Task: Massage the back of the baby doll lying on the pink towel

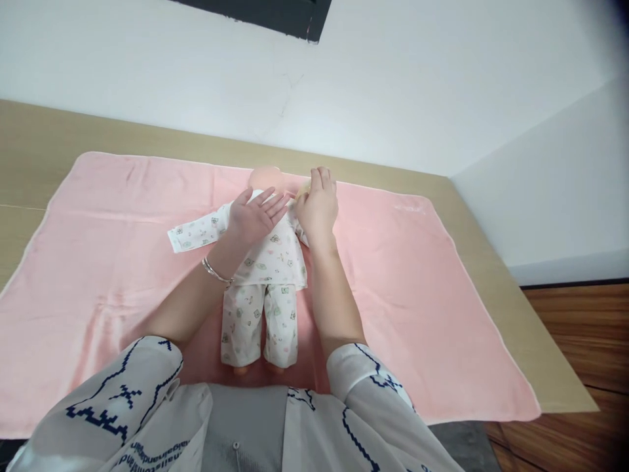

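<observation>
Held the left hand (253, 216) palm up, fingers loosely spread and empty, over the baby doll (266, 177) lying on the pink blanket (393, 295) in printed pyjama top (280, 259) and trousers (242, 321). Curled the right hand (318, 208) alongside, by a mostly hidden pale yellow thing (301, 189); could not tell whether gripped. Apparently readied the palm; next, probably called for steadiness.

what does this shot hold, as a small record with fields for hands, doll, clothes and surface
left hand: open, palm showing, above the doll's chest
right hand: beside the doll's head, back showing; grip unclear
doll: lying on the cloth, feet toward the person
clothes: white patterned top and matching pants
surface: pink cloth on a table
</observation>
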Demonstrator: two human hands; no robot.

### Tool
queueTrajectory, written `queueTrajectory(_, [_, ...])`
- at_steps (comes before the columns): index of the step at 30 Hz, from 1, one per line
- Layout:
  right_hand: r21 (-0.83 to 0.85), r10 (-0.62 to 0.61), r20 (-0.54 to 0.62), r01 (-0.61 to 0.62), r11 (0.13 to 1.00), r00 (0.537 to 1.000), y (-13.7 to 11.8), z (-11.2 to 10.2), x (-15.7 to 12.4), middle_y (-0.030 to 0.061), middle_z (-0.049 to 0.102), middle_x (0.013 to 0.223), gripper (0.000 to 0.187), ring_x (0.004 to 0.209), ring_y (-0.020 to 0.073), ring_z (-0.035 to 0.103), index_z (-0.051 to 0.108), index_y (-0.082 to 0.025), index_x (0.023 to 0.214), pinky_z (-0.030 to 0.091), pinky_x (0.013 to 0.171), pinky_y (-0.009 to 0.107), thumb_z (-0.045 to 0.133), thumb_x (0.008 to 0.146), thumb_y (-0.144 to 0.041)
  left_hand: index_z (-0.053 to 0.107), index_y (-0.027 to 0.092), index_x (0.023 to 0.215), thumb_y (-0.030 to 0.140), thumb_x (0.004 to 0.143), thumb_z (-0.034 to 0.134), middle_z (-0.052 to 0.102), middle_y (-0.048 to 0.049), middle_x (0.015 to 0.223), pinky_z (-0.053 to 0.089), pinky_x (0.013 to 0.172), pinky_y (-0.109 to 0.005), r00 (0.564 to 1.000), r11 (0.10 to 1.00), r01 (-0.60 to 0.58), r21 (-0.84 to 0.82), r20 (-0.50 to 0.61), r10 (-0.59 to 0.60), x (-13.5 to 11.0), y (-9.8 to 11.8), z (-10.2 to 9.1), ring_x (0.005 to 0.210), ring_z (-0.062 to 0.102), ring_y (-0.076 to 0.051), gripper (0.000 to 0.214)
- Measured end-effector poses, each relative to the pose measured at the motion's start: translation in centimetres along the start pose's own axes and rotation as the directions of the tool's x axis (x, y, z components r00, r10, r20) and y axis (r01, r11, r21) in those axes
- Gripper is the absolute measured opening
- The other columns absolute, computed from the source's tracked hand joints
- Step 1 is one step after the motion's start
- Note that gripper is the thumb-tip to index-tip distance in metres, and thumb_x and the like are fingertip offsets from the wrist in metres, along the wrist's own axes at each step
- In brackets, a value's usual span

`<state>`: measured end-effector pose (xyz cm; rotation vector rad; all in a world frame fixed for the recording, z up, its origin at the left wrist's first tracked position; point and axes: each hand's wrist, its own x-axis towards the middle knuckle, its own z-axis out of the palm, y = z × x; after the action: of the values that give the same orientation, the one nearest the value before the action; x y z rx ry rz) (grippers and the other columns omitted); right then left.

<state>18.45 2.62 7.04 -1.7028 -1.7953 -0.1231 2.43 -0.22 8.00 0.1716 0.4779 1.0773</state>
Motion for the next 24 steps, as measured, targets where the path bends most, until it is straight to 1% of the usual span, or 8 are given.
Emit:
queueTrajectory(4, [-0.027,0.034,0.011,-0.034,0.999,0.999,-0.8,0.3,-0.3,0.0154,0.038,0.150,0.064,0.143,0.0268,0.027,0.041,-0.004,0.141,0.031,0.119,0.045,0.036,0.078,-0.002,0.046,0.011,0.135,0.037,0.091,0.046,0.057,-0.0217,0.133,0.055,0.100,-0.039,0.994,0.999,0.000,-0.054,-0.107,-0.006,-1.9,1.2,-0.1,0.123,0.061,-0.029,0.051])
queueTrajectory(10, [-0.047,0.025,0.046,-0.022,0.999,0.999,-0.7,0.3,-0.8,0.0156,0.034,0.153,0.069,0.146,0.0284,0.023,0.038,-0.005,0.144,0.029,0.120,0.048,0.039,0.075,-0.004,0.042,0.009,0.134,0.026,0.083,0.052,0.054,-0.0255,0.134,0.059,0.094,-0.039,0.979,0.998,-0.007,-0.066,-0.206,-0.006,-4.6,2.1,1.4,0.117,0.064,-0.033,0.055])
queueTrajectory(13, [-0.020,-0.005,0.057,0.006,1.000,0.998,-0.1,0.2,-0.8,0.0146,0.033,0.154,0.058,0.148,0.0285,0.021,0.051,-0.009,0.134,0.028,0.119,0.050,0.041,0.076,-0.006,0.042,0.009,0.133,0.022,0.081,0.053,0.053,-0.0251,0.134,0.058,0.096,-0.039,0.969,0.998,0.005,-0.060,-0.248,-0.020,-5.3,2.2,2.0,0.118,0.063,-0.032,0.055])
queueTrajectory(15, [0.008,-0.013,0.063,0.013,1.000,0.998,0.2,0.0,-0.8,0.0145,0.032,0.155,0.047,0.148,0.0312,0.019,0.060,-0.013,0.122,0.026,0.118,0.056,0.044,0.077,-0.010,0.043,0.009,0.132,0.021,0.080,0.053,0.055,-0.0251,0.131,0.057,0.098,-0.040,0.966,0.999,0.027,-0.047,-0.256,-0.039,-5.6,2.2,2.2,0.120,0.062,-0.032,0.054])
queueTrajectory(17, [0.049,-0.005,0.067,0.001,0.999,0.998,-0.2,-0.5,-1.0,0.0151,0.029,0.156,0.043,0.149,0.0342,0.016,0.062,-0.014,0.119,0.021,0.117,0.063,0.048,0.079,-0.015,0.046,0.009,0.130,0.021,0.080,0.053,0.057,-0.0245,0.129,0.055,0.100,-0.040,0.964,0.999,0.028,-0.021,-0.263,-0.033,-5.7,2.0,2.4,0.121,0.062,-0.032,0.051])
queueTrajectory(19, [0.113,-0.023,0.054,0.017,0.993,0.998,-1.2,-1.2,-1.5,0.0139,0.029,0.157,0.043,0.149,0.0340,0.015,0.060,-0.016,0.123,0.016,0.117,0.065,0.049,0.082,-0.019,0.049,0.009,0.127,0.022,0.082,0.052,0.060,-0.0235,0.126,0.053,0.103,-0.040,0.965,1.000,0.026,0.013,-0.260,-0.022,-5.9,1.9,2.7,0.121,0.061,-0.031,0.048])
queueTrajectory(21, [0.198,-0.100,0.049,0.089,0.976,0.994,-2.8,-2.0,-2.3,0.0106,0.030,0.157,0.040,0.149,0.0301,0.018,0.057,-0.019,0.125,0.014,0.119,0.062,0.045,0.087,-0.023,0.053,0.008,0.125,0.024,0.084,0.049,0.063,-0.0219,0.122,0.052,0.104,-0.039,0.974,0.998,0.038,0.048,-0.225,-0.026,-6.3,1.8,3.0,0.119,0.062,-0.029,0.044])
queueTrajectory(24, [0.293,-0.269,0.101,0.230,0.928,0.958,-5.8,-3.1,-4.0,0.0070,0.027,0.159,0.042,0.150,0.0259,0.017,0.046,-0.023,0.137,0.015,0.121,0.060,0.037,0.096,-0.030,0.057,0.009,0.123,0.032,0.091,0.044,0.066,-0.0189,0.119,0.055,0.098,-0.036,0.995,0.993,0.090,0.075,-0.048,-0.087,-7.4,2.4,3.6,0.117,0.064,-0.027,0.042])
